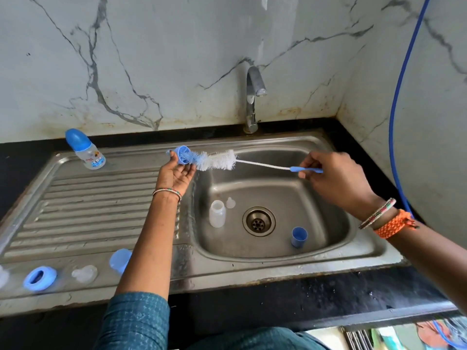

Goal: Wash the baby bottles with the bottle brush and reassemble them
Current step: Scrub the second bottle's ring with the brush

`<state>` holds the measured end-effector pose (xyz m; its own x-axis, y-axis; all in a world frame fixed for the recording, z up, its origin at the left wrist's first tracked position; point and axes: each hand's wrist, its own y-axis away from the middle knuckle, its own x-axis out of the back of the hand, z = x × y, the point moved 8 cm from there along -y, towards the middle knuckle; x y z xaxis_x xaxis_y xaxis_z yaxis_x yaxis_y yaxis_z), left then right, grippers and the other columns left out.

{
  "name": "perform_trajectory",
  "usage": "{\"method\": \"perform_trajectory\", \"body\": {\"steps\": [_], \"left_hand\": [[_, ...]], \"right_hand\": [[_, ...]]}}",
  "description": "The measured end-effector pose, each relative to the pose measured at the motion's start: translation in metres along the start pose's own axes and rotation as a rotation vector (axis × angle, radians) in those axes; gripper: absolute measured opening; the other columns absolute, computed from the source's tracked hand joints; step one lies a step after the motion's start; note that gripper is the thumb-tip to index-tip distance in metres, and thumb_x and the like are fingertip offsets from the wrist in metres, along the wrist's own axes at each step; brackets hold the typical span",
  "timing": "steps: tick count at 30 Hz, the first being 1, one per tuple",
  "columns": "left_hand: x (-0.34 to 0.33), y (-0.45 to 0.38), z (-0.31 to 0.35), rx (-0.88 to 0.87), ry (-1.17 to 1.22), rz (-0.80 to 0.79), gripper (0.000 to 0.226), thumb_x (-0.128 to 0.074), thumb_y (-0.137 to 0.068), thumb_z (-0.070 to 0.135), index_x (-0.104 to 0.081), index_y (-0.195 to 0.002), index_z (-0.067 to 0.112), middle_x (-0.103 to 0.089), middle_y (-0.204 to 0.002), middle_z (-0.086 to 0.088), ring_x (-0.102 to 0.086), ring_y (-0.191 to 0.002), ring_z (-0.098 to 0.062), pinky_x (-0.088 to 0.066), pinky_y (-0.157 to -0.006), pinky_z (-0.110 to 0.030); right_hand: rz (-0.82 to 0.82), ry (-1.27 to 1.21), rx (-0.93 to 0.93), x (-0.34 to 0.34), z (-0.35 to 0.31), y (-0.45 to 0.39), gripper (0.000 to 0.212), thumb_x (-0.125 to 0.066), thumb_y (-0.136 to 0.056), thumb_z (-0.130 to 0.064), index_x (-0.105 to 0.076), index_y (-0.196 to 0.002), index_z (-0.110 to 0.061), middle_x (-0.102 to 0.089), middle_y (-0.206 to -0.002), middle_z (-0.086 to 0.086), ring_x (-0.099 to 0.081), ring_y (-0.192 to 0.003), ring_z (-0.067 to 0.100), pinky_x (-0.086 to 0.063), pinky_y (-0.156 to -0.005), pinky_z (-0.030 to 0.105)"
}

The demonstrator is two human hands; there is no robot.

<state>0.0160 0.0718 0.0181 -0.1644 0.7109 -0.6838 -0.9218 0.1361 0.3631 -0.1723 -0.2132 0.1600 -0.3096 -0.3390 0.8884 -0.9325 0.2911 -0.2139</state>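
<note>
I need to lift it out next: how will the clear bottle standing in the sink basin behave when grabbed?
The clear bottle looks like empty thin plastic, so probably light. It stands upright and narrow on the sloped basin, so a nudge could tip it and let it roll toward the drain. It may be slippery if wet.

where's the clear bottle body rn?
Head view: the clear bottle body lies inside the sink basin, left of the drain, beside a small clear nipple.
</note>
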Motion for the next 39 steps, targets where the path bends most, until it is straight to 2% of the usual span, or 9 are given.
{"method": "perform_trajectory", "body": {"steps": [7, 13, 17, 21, 26, 33, 35, 37, 39], "left_hand": [[-0.007, 0.006, -0.008, 0.034, -0.123, 0.023, 0.024, -0.057, -0.092, 0.034, -0.058, -0.096, 0.011, -0.064, -0.095, -0.009, -0.060, -0.091, -0.019, -0.045, -0.096, -0.033], [-0.005, 0.003, -0.006, 0.029, 0.026, -0.080, 0.024, -0.051, -0.095, 0.030, -0.059, -0.101, 0.007, -0.073, -0.086, -0.010, -0.060, -0.101, -0.023, -0.043, -0.101, -0.036], [-0.005, 0.006, -0.008, 0.065, 0.093, -0.069, 0.022, -0.050, -0.096, 0.025, -0.055, -0.100, 0.004, -0.063, -0.102, -0.020, -0.059, -0.100, -0.031, -0.039, -0.105, -0.045], [-0.008, 0.005, -0.009, 0.068, 0.179, -0.052, 0.016, -0.053, -0.093, 0.022, -0.052, -0.093, 0.006, -0.058, -0.096, -0.018, -0.057, -0.098, -0.030, -0.038, -0.106, -0.049], [-0.011, 0.007, 0.005, 0.057, 0.276, -0.224, 0.074, -0.092, -0.044, 0.013, -0.055, -0.107, 0.004, -0.068, -0.096, -0.011, -0.062, -0.105, -0.032, -0.042, -0.098, -0.048], [-0.009, 0.007, 0.007, -0.008, 0.258, -0.226, 0.081, -0.096, -0.029, 0.012, -0.057, -0.100, 0.011, -0.069, -0.098, -0.009, -0.064, -0.099, -0.029, -0.040, -0.099, -0.055], [-0.010, 0.008, 0.008, -0.003, 0.277, -0.232, 0.086, -0.097, -0.024, 0.010, -0.057, -0.101, 0.011, -0.069, -0.098, -0.011, -0.063, -0.100, -0.029, -0.040, -0.098, -0.053], [-0.009, 0.009, 0.009, -0.004, 0.299, -0.254, 0.092, -0.097, -0.027, 0.010, -0.055, -0.108, 0.010, -0.068, -0.102, -0.015, -0.062, -0.104, -0.030, -0.042, -0.098, -0.049], [-0.012, 0.014, 0.009, 0.002, 0.295, -0.275, 0.088, -0.096, -0.035, 0.013, -0.054, -0.112, 0.005, -0.066, -0.106, -0.018, -0.063, -0.104, -0.031, -0.042, -0.100, -0.046]], "right_hand": [[0.410, 0.146, 0.251, 0.028, -0.018, 0.012, 0.011, -0.073, -0.072, -0.004, -0.067, -0.076, -0.013, -0.066, -0.075, 0.002, -0.057, -0.076, 0.028, -0.037, -0.065, 0.031], [-0.330, -0.223, -0.118, -0.023, 0.013, -0.004, 0.026, -0.062, -0.091, -0.030, -0.071, -0.072, -0.016, -0.051, -0.045, -0.011, -0.044, -0.046, 0.008, -0.038, -0.051, 0.024], [0.132, 0.080, 0.080, 0.010, -0.005, 0.000, 0.001, -0.071, -0.083, -0.025, -0.071, -0.083, -0.024, -0.069, -0.078, -0.001, -0.062, -0.078, 0.025, -0.045, -0.066, 0.031], [0.288, 0.165, 0.266, 0.007, -0.023, 0.008, 0.005, -0.073, -0.078, -0.014, -0.069, -0.081, -0.017, -0.068, -0.076, 0.000, -0.061, -0.078, 0.027, -0.040, -0.069, 0.033], [-0.581, -0.553, -0.311, -0.049, 0.006, 0.015, 0.031, -0.055, -0.096, -0.023, -0.071, -0.074, -0.009, -0.047, -0.045, -0.004, -0.033, -0.035, 0.006, -0.026, -0.036, 0.017], [0.256, 0.189, 0.249, 0.004, -0.026, 0.012, 0.008, -0.072, -0.078, -0.015, -0.068, -0.083, -0.019, -0.069, -0.079, -0.002, -0.063, -0.076, 0.024, -0.034, -0.066, 0.027], [0.007, 0.029, 0.118, -0.010, -0.016, 0.001, 0.001, -0.070, -0.083, -0.018, -0.070, -0.082, -0.017, -0.066, -0.071, -0.001, -0.059, -0.061, 0.019, -0.036, -0.058, 0.024], [-0.574, -0.446, -0.233, -0.049, -0.002, 0.012, 0.021, -0.057, -0.094, -0.021, -0.071, -0.083, -0.010, -0.055, -0.057, 0.002, -0.039, -0.038, 0.010, -0.030, -0.040, 0.018], [-0.679, -0.640, -0.342, -0.058, 0.002, 0.016, 0.028, -0.051, -0.098, -0.021, -0.071, -0.084, -0.007, -0.048, -0.050, 0.000, -0.030, -0.033, 0.006, -0.026, -0.035, 0.016]]}}
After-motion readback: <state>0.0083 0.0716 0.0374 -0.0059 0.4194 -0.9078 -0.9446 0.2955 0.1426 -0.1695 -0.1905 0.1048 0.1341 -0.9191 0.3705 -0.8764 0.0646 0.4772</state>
